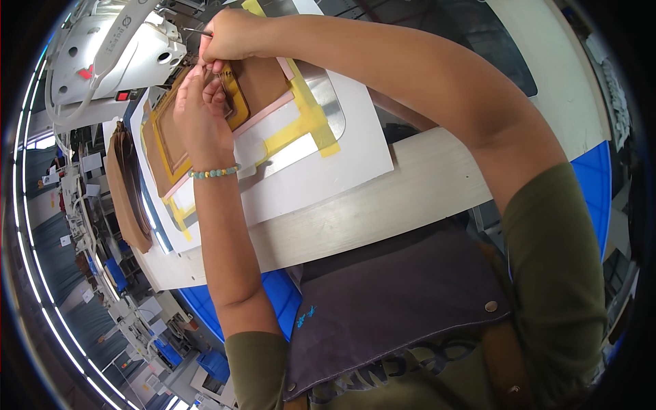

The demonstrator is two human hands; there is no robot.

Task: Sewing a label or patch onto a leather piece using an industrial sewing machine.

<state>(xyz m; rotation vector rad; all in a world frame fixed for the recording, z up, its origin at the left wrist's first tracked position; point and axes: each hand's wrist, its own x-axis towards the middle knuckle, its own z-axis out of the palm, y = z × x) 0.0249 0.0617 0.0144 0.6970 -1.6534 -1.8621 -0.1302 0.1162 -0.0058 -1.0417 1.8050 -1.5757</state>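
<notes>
My right hand [229, 37] is closed at the top, with a thin dark metal tool [205, 33] sticking out from its fingers. My left hand [203, 109] is raised just below it, fingertips pinched against the right hand's fingers; what they grip is too small to make out. Both are over a brown panel [263, 85] with a yellow-edged rectangular frame [239, 104] and pink strips, set on a metal plate [322, 96] patched with yellow tape, on a white board [362, 150].
A white sewing machine [116, 48] stands at upper left, beside brown stacked pieces [126, 191] on the pale table [424, 178]. Blue bins [589, 195] sit beside the table. Rows of machines [116, 294] fill the left background.
</notes>
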